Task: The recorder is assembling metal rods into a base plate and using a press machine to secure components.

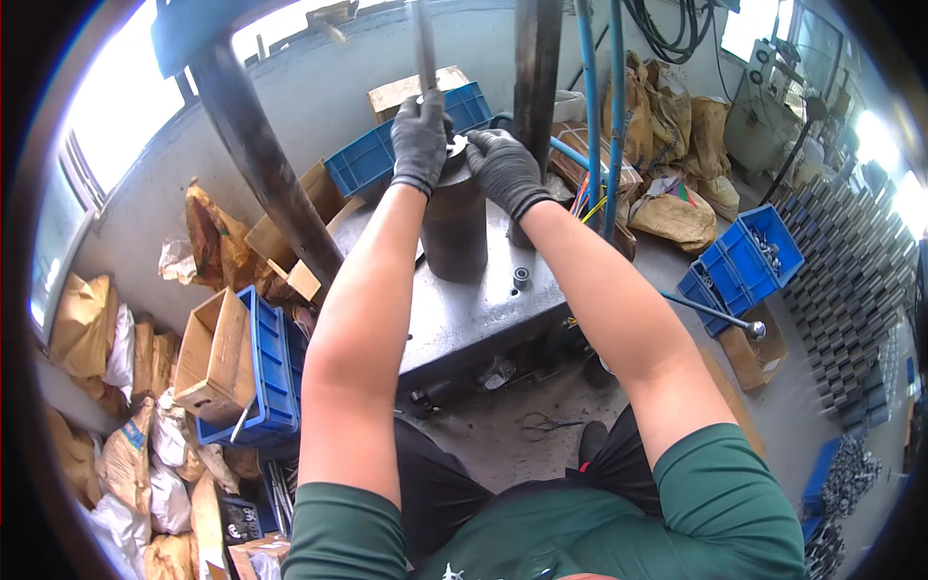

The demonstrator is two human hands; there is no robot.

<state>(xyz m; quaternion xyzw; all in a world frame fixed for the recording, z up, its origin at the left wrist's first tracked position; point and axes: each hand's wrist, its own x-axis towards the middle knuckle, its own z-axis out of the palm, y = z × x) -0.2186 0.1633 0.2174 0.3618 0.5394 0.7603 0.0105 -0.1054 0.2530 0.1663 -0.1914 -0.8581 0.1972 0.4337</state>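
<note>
Both my hands wear dark grey knitted gloves and meet above an upright dark metal cylinder [455, 237] on a steel machine table [440, 324]. My left hand [418, 143] is closed around the lower end of an upright metal rod [423, 48], which looks blurred. A small shiny metal part [456, 146] sits at the cylinder's top, between the hands. The fingertips of my right hand [505, 166] pinch at its right side; their undersides are hidden. A small ring-shaped metal piece [521, 277] stands on the table, right of the cylinder.
Thick steel columns [266, 159] [535, 92] flank the work. Behind it lies a blue crate [362, 159]. A blue crate with a cardboard box [215, 353] stands left, among sacks. At right are blue bins [749, 256], a ball-ended lever [754, 330] and stacked metal tubes [846, 280].
</note>
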